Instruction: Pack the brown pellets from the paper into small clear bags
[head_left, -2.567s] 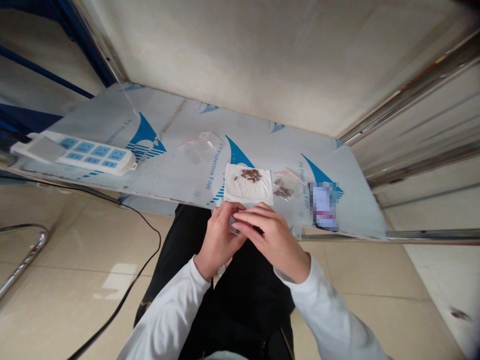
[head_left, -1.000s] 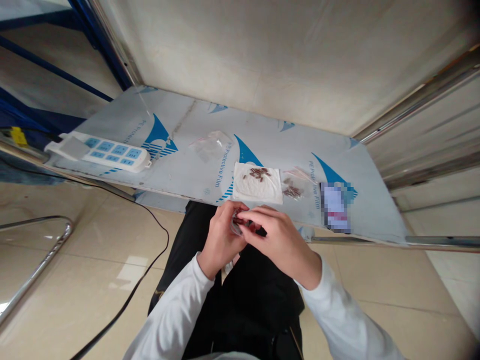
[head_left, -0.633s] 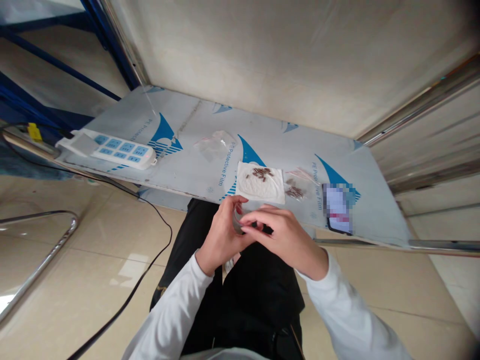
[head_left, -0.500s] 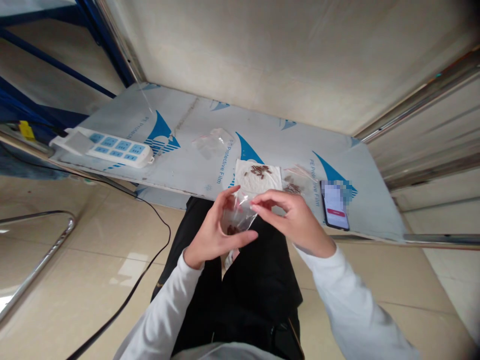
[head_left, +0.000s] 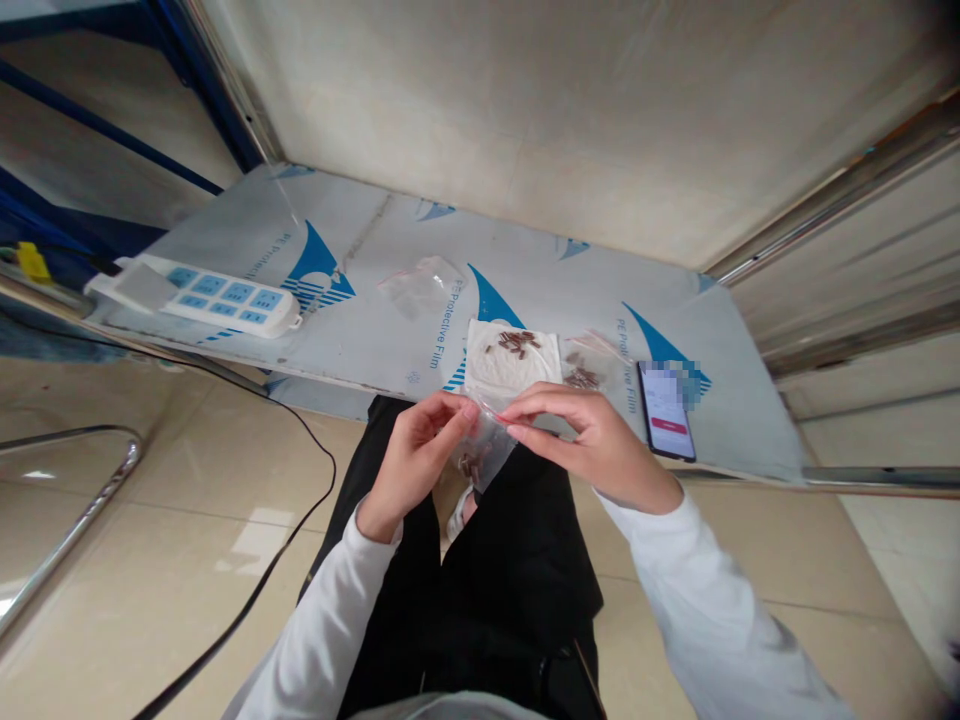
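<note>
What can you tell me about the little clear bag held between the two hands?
The clear bag is small, thin and see-through, apparently plastic, with a reddish line near its top edge. Short brown pieces are gathered low inside it; they are too small to count. It hangs in the air just off the near edge of the table, over the dark trousers, its top pinched by the fingers of the left hand and right hand. Whether it is sealed, I cannot tell.
</note>
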